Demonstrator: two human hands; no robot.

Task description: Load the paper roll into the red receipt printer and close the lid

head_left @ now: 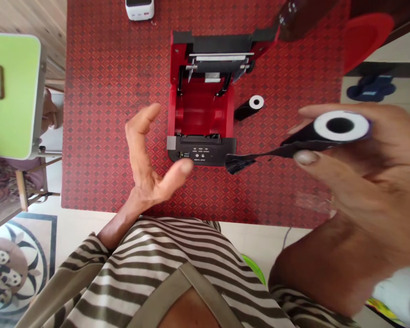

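Note:
My right hand [372, 168] is closed around a roll of black thermal transfer ribbon [304, 136] with a white core, held up at the right. A crumpled loose end of the ribbon trails left toward the printer's front corner. Beside the front left of the label printer [201, 150], my left hand [148, 159] is empty, its thumb and fingers apart. The red and black printer stands with its lid raised, showing a bare red bay and a roller in the lid. A second black roll [249, 107] with a white core lies against the printer's right side.
A red patterned cloth [109, 114] covers the table. At its far edge sits a small white device [140, 10]. A dark brown bottle-like object [297, 18] is at the back right, near a red stool [369, 38]. A green table [12, 95] stands left.

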